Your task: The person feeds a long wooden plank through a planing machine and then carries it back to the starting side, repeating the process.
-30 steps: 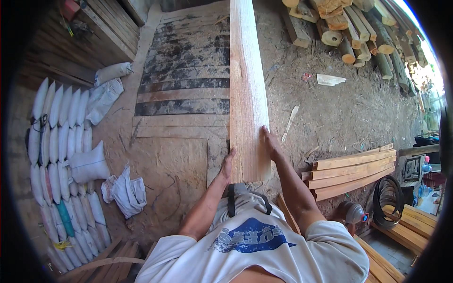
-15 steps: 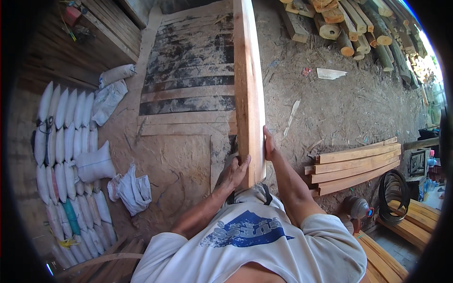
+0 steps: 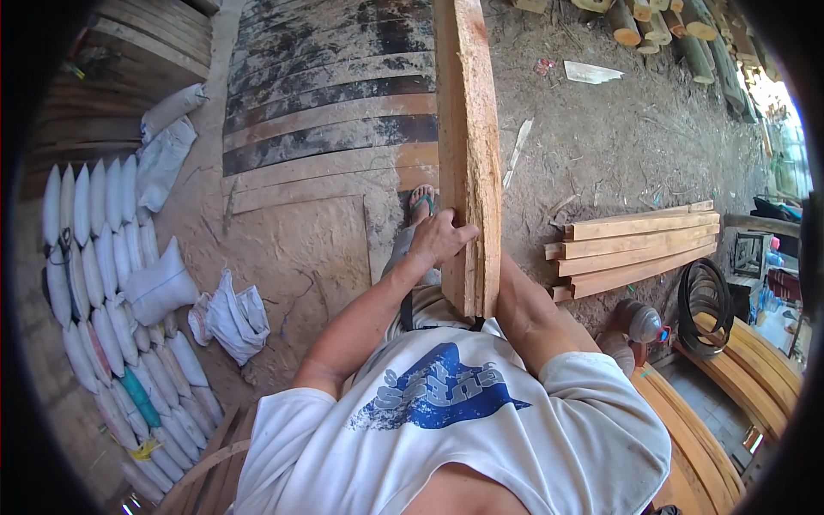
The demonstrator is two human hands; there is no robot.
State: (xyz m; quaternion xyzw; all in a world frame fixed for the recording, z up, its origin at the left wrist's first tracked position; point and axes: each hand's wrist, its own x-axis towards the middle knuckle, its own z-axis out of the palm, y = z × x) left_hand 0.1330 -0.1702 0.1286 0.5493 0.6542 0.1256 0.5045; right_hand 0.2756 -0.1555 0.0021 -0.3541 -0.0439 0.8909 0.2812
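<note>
- One plank (image 3: pixel 470 154) stands between the forearms, long axis running away from the shirt (image 3: pixel 455 395).
- Left hand (image 3: pixel 442 239) on its left side, fingers gripping the edge.
- Right hand hidden behind it; cannot tell its hold.

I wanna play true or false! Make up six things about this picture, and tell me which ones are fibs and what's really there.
1. The left hand touches the long, rough brown wooden beam. True.
2. The right hand is in plain sight. False: the beam hides it, though the bare right forearm shows.
3. A black round coil is on the picture's right side. True.
4. The stacked, white stuffed sacks are on the right. False: the sacks are on the left.
5. One foot wears a green-strapped sandal. True.
6. The white short-sleeved shirt has a red print. False: the shirt's print is blue.
</note>
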